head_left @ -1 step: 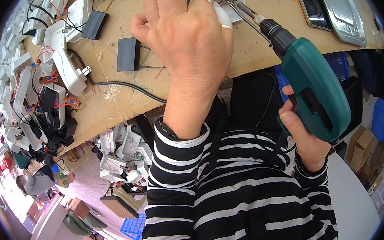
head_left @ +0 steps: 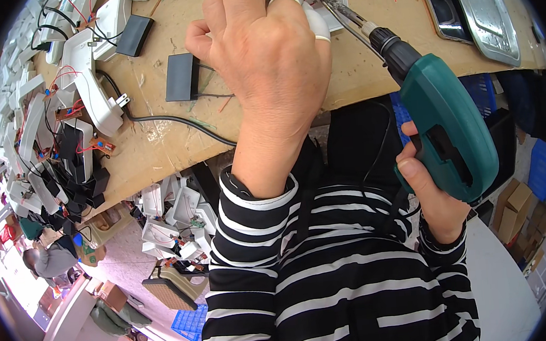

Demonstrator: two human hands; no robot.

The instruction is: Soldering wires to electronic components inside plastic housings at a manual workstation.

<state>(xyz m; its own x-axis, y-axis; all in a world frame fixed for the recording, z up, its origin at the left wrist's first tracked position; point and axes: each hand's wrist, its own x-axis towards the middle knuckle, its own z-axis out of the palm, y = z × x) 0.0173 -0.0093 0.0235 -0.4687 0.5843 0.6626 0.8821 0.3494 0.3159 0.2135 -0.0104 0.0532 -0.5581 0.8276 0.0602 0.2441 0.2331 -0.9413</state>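
Note:
My left hand is closed at the far edge of the table, its fingers curled over the white plastic housing. A white covering, like a finger cot, shows at its index finger. My right hand grips a dark green soldering gun with a black nose. Its thin metal tip and a guide tube beside it reach into the housing, by a short red wire. The tip's exact contact point is too small to tell. A black box with leads lies left of my left hand.
White housings with red wires, small circuit boards and black boxes crowd the table's left. A black cord crosses the near edge. Metal trays lie at the far right. More housings sit below the table; a person is farther off.

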